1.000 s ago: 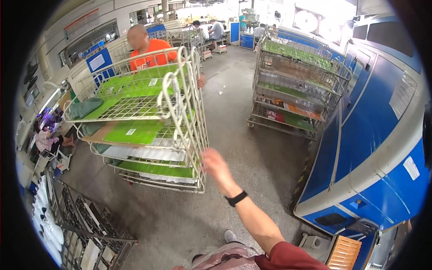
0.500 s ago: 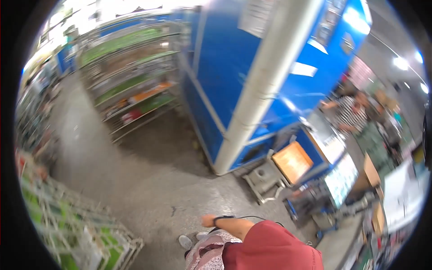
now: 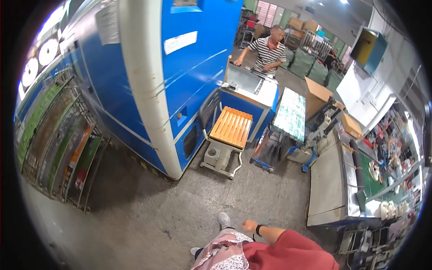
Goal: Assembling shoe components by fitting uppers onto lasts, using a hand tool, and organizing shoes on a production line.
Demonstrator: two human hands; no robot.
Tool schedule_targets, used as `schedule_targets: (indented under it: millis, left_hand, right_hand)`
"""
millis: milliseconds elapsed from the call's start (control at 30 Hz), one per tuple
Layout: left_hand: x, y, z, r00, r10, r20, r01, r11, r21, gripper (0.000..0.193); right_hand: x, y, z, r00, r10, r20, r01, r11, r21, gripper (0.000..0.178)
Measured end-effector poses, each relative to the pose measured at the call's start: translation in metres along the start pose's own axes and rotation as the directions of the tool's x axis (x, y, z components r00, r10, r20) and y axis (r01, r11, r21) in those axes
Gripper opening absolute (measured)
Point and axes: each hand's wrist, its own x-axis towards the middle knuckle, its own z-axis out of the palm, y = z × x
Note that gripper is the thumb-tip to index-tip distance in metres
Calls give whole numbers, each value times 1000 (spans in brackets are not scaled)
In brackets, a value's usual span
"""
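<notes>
My right hand (image 3: 249, 226) hangs low in front of my body, with a dark band on the wrist and a red sleeve on the arm. Its fingers look loosely curled, and nothing shows in them. It touches no object; my patterned apron (image 3: 225, 249) and a pale shoe (image 3: 223, 219) are closest to it. My left hand is out of sight. Ahead stands a chair-like piece (image 3: 231, 128) with orange slats, a dark back and a grey metal base.
A tall blue booth (image 3: 193, 58) with a pale rounded corner rises ahead. Racks (image 3: 56, 144) of flat panels stand at left. Beyond a white-topped counter (image 3: 252, 85) is a person (image 3: 265, 51) in a striped shirt. A workbench (image 3: 330, 180) and several shoes are at right.
My view has swung to the right, so the booth and racks sit farther left. The counter, the person and the workbench show more fully. My right hand stays low and curled.
</notes>
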Motion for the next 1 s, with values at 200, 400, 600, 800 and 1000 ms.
schedule_targets:
  millis: [200, 400, 600, 800, 1000]
  left_hand:
    - [81, 158, -105, 972, -187, 145, 160, 63, -985, 13]
    - [94, 312, -164, 968, 246, 58, -74, 495, -865, 19]
    - [159, 372, -233, 971, 236, -29, -212, 803, -558, 31]
    - [281, 387, -253, 889, 429, 161, -309, 822, -479, 40]
    - [410, 548, -370, 603, 748, 279, -747, 652, -133, 40]
  right_hand:
    - [26, 46, 26, 970, 147, 192, -182, 967, 179, 49]
    - [60, 68, -71, 997, -30, -69, 46, 970, 238, 43]
    - [61, 98, -150, 961, 146, -234, 43, 759, 649, 38]
    - [58, 147, -158, 896, 439, -69, -232, 593, 771, 41]
    - [6, 191, -119, 716, 698, 10, -372, 369, 852, 38]
